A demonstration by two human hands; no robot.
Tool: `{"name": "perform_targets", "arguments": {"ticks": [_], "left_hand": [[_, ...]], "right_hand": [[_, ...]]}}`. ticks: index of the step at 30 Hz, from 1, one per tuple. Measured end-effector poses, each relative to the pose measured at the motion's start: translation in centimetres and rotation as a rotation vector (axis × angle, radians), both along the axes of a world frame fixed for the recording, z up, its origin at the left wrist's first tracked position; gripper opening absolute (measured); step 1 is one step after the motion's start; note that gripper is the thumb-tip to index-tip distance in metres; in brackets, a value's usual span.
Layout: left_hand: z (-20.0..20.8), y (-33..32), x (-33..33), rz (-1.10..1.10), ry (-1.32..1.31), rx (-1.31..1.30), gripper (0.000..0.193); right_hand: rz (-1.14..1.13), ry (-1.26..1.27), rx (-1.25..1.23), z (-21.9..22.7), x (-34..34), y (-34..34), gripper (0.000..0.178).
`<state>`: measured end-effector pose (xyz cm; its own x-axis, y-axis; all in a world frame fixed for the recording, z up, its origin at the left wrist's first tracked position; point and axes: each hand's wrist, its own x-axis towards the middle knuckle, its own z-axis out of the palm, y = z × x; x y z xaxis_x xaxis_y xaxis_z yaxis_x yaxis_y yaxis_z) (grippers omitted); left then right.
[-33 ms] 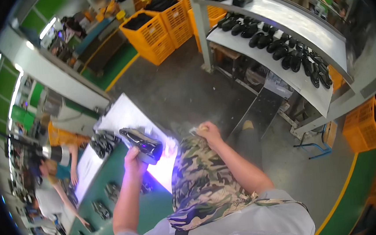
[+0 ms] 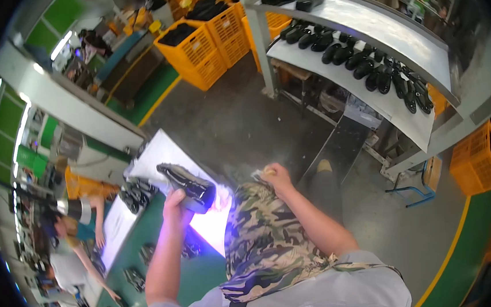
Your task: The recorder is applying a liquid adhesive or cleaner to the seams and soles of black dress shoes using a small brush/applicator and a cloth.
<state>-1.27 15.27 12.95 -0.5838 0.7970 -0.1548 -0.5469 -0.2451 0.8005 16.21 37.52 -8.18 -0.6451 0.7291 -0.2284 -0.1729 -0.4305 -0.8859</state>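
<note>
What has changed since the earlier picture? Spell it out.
Very little: the left hand has shifted the shiny black shoe slightly forward over the bench. Nothing was taken hold of or let go. The right hand stays in front of the apron, and the row of shoes stays on its shelf.

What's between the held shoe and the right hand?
Head view: from shoe to right hand, lit white board, camo apron, then that hand's pale item.
</note>
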Motion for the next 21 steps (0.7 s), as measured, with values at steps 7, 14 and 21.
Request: {"name": "perform_targets", "arguments": {"ticks": [7,14,21], "left_hand": [[16.8,26.2,1.2,-0.14,0.679,-0.074,0.064],[27.4,53.0,4.6,-0.089,1.542,-0.059,0.061],[22.4,61.1,11.2,-0.073,2.057,-0.565,0.068]], "right_hand": [[-0.155,0.056,-0.114,-6.7,5.2,3.9,0.022],[-0.196,0.103,-0.202,-7.2,5.6,7.1,0.021],[-0.23,0.061,-0.201,-7.4,5.5,6.9,0.024]]}}
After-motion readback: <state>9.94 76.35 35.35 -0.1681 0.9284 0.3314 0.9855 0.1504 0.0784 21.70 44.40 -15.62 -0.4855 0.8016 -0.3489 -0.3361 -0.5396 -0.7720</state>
